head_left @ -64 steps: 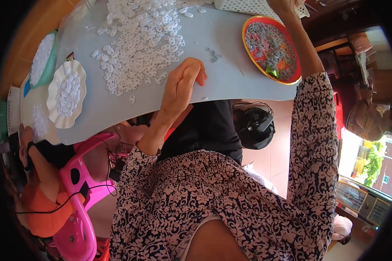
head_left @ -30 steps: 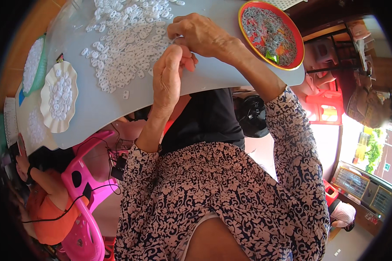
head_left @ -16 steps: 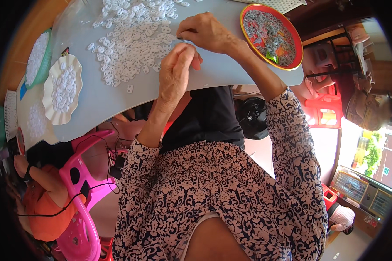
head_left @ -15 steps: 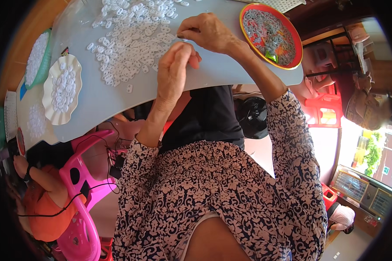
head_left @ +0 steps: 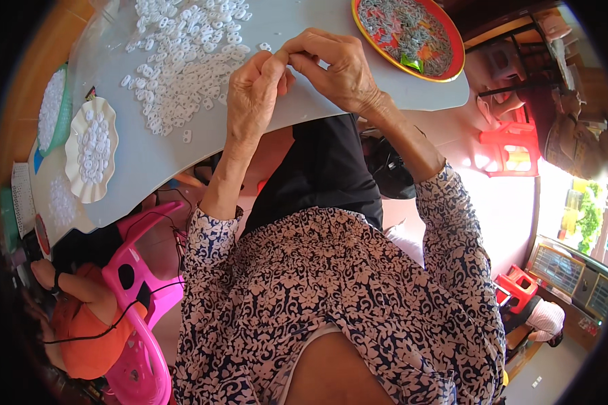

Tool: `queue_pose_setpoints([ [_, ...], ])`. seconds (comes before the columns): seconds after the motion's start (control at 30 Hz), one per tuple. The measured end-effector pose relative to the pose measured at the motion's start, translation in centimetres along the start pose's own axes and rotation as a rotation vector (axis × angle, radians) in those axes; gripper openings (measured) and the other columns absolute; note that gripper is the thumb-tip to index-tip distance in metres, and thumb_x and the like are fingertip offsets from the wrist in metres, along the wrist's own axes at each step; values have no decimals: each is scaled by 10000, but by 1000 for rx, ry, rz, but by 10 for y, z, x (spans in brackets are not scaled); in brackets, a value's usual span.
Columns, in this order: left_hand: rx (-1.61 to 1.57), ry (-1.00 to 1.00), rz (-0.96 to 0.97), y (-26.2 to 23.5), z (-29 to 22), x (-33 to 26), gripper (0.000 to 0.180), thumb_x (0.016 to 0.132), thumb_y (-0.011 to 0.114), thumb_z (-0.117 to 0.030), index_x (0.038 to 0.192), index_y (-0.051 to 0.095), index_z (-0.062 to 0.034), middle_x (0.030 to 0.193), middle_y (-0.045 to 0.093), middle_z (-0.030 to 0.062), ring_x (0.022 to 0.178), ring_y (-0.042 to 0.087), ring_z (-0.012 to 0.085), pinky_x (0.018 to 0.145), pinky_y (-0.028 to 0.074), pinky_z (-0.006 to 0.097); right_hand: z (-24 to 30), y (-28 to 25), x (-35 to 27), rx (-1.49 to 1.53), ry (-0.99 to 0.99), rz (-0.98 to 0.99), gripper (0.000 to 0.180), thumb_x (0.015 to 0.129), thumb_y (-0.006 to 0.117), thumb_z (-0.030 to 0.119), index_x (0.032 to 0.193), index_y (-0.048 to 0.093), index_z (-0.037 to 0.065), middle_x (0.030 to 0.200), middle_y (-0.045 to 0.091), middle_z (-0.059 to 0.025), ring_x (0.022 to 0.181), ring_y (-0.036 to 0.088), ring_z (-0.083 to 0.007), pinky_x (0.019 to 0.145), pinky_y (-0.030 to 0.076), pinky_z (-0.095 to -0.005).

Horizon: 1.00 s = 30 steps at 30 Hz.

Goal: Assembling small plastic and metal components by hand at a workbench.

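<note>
Fingers [head_left: 297,44] of our right hand [head_left: 343,73] now meet those of our left hand [head_left: 247,98] above the grey counter [head_left: 398,96], where half a second ago a narrow gap parts them and a pale glint shows at the right tips. About two seconds ago our right hand is far off, beyond the red dish with the gold rim [head_left: 455,48]. We judge that the handling shifts from one-handed fetching to two-handed work at a single spot.

Both hands are closed in a pinch, thumb toward forefinger, with the left's other digits curled toward the palm. Skin covers whatever may sit between the tips, so we cannot tell what, if anything, we grip.

One white two-holed oval piece [head_left: 265,46] lies on the counter just beyond our left fingertips, apparently untouched. The loose pile of similar white pieces [head_left: 182,74] spreads to the left of our left hand, apart from the pinch, and a stray one [head_left: 187,136] rests below its near edge. More fill the cream scalloped dish [head_left: 91,194] farther left. To the right of our right hand, well apart from the fingers, small grey metal-looking parts [head_left: 392,28] crowd the red dish, beside a bright green wrapper [head_left: 411,63].
</note>
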<state>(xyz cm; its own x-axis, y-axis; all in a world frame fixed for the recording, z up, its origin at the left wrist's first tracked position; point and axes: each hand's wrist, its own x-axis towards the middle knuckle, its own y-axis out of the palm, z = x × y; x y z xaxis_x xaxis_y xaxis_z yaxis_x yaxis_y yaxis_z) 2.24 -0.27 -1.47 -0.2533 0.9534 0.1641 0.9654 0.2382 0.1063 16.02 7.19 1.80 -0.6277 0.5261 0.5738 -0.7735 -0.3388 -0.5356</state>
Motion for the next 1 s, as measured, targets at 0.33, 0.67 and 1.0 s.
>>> queue_pose_setpoints([
  [0.33,3,-33,13,2,-7,-4,281,899,500,-239,698,534,-45,614,506,-7,619,456,69,585,353,230,4,2,-18,418,227,-19,128,891,557,35,980,612,-39,794,618,-48,725,571,-98,677,485,-241],
  [0.67,127,-40,59,4,-17,-6,237,913,447,-193,791,565,-29,655,520,-3,629,418,62,592,341,219,-3,4,-20,415,337,12,163,910,555,69,1018,621,-34,818,634,-46,750,575,-80,703,494,-214],
  [1.0,-169,-106,-39,1,-1,0,184,905,479,-166,863,578,-16,721,569,37,689,491,77,627,383,212,-9,6,-12,425,476,-172,148,871,586,69,972,644,-21,741,661,-51,682,633,-86,647,520,-230],
])
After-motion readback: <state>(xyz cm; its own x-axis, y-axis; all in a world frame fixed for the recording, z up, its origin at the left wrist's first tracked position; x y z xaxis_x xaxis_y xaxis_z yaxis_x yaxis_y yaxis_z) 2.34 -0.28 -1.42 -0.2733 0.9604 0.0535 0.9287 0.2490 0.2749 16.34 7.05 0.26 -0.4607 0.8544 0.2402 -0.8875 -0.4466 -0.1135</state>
